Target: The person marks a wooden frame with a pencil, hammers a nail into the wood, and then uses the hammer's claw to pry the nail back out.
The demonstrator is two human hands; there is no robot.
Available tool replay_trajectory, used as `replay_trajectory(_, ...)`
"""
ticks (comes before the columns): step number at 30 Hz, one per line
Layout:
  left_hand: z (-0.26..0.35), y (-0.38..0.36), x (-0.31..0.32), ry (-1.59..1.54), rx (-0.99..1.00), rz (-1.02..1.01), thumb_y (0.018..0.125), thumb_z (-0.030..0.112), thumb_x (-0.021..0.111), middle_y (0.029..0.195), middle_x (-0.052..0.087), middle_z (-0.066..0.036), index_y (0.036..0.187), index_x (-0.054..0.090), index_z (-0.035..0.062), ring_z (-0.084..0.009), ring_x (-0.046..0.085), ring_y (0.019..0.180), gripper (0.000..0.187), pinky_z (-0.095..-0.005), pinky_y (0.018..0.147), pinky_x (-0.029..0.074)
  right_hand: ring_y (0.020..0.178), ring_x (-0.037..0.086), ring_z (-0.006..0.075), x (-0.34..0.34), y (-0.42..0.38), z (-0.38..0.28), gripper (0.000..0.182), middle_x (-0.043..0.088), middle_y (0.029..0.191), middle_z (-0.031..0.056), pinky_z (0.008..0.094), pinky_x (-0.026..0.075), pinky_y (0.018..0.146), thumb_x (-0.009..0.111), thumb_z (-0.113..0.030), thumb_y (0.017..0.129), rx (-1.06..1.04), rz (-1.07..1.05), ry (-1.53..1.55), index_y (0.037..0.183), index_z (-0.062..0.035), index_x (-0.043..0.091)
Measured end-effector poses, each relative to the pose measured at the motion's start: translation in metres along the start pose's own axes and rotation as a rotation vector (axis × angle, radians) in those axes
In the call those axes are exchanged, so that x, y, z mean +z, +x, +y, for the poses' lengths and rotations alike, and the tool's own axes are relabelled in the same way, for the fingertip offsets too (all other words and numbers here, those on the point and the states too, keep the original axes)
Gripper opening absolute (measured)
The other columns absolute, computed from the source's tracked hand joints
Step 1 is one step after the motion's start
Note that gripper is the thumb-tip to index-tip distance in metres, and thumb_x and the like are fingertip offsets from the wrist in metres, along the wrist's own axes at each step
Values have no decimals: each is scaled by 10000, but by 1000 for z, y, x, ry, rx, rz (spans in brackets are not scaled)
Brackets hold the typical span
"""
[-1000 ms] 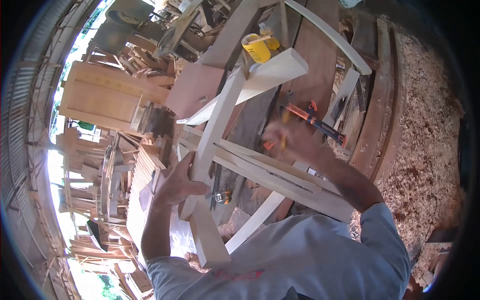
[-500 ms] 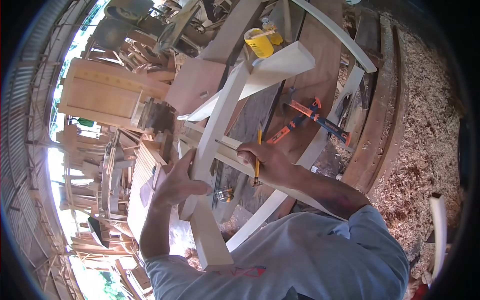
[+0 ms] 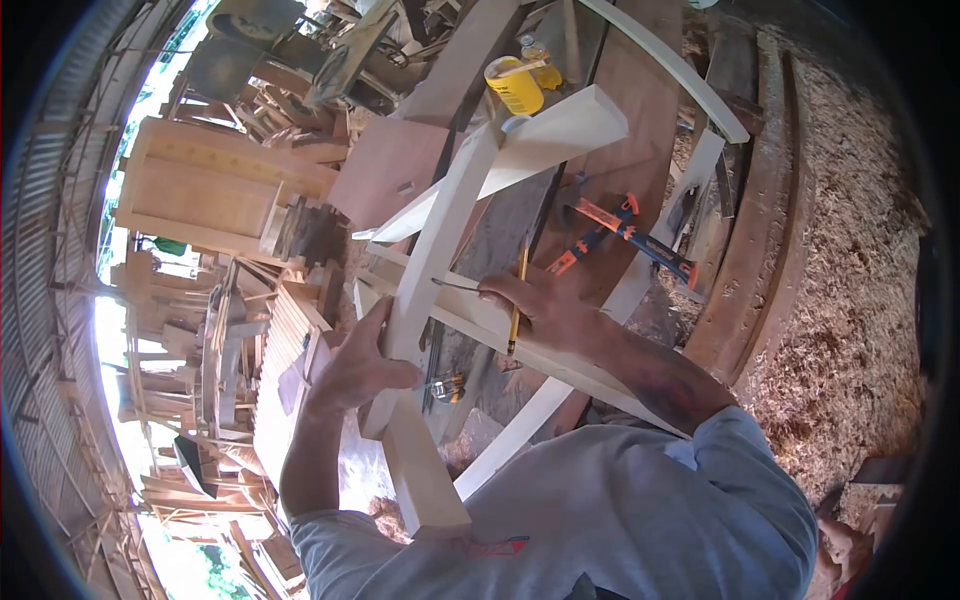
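- Worktop: wooden, below a pale beam.
- Left hand: clasped around the beam, apparently steadying it; further handling calls for firm support.
- Right hand: grasping a yellow pencil at the rail.

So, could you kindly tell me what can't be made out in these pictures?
- Beam beneath the left hand: head view, hand covers it.
- Writing on the yellow tub: head view, too small.
- Curved strip, far end: head view, cut off by top edge.
- Shirt emblem: head view, blurred.
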State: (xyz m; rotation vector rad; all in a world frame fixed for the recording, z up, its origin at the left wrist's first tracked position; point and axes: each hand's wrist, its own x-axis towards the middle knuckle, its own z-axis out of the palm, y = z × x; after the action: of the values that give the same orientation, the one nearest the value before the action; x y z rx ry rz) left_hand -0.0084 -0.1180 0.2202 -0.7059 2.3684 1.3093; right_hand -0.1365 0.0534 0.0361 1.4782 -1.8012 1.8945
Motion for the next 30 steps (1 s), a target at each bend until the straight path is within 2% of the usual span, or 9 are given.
replay_trajectory(9, 0, 0, 3, -58, -15, -6, 607, 70, 767, 1073, 600, -109, 1353, 425, -59, -185, 587, 967, 831, -298, 857, 472, 781, 659, 343, 30, -14, 9, 278, 651, 904, 130, 415, 532, 651, 706, -51, 831, 103, 93, 81, 1080, -75, 586)
replay_trajectory(12, -1, 3, 3, 34, 1, -32, 645, 122, 802, 1111, 596, -113, 1353, 419, -71, -183, 583, 992, 828, -304, 878, 468, 766, 659, 343, 25, -13, 2, 260, 650, 886, 139, 415, 530, 655, 704, -61, 842, 136, 94, 66, 1071, -69, 581)
replay_trajectory(16, -10, 10, 7, -84, -6, 7, 741, 214, 817, 1123, 596, -111, 1336, 443, -67, -172, 578, 1018, 757, -306, 882, 467, 730, 656, 339, 30, -12, -15, 255, 647, 869, 149, 423, 528, 649, 711, -87, 851, 220, 140, 104, 1067, -65, 578)
replay_trajectory(18, -10, 11, 8, -109, -14, 12, 768, 236, 813, 1118, 598, -109, 1329, 453, -62, -167, 576, 1023, 730, -304, 879, 467, 719, 654, 332, 29, -7, -25, 278, 643, 847, 145, 429, 520, 646, 699, -37, 826, 200, 213, 73, 1075, -68, 578)
replay_trajectory(21, -7, 11, 9, -87, -43, -27, 773, 243, 815, 1114, 605, -107, 1304, 477, -59, -158, 583, 1010, 698, -304, 877, 469, 804, 687, 277, 33, -7, -16, 264, 666, 868, 100, 368, 523, 659, 652, -11, 870, 192, 135, 44, 1122, -50, 580)
replay_trajectory(24, 0, 9, 14, -121, -69, -22, 762, 193, 802, 1096, 617, -103, 1287, 491, -54, -154, 597, 975, 659, -302, 860, 476, 826, 692, 261, 32, -5, -15, 226, 674, 898, 97, 359, 517, 664, 647, -34, 879, 259, 70, 156, 1100, -51, 605)
replay_trajectory(27, 8, 11, 15, -155, -53, 60, 694, 101, 727, 848, 608, -92, 1180, 529, -23, -157, 604, 637, 539, -296, 569, 501, 833, 701, 250, 20, 2, -12, 167, 687, 889, 97, 339, 528, 694, 641, -80, 904, 293, 29, 262, 1064, -31, 629)
replay_trajectory(28, 3, 13, 7, -148, -83, 28, 719, 100, 762, 1003, 644, -101, 1273, 515, -34, -161, 620, 901, 622, -282, 800, 486, 833, 701, 250, 11, 0, -8, 167, 687, 889, 97, 339, 528, 694, 641, -80, 904, 316, 16, 269, 1064, -31, 629)
replay_trajectory(30, 5, 11, 4, -43, -60, 52, 725, 144, 760, 981, 649, -108, 1261, 526, -39, -172, 627, 858, 612, -285, 774, 494, 863, 708, 219, -18, -12, 2, 172, 708, 894, 98, 316, 543, 747, 652, -97, 907, 378, -52, 176, 1054, -7, 647)
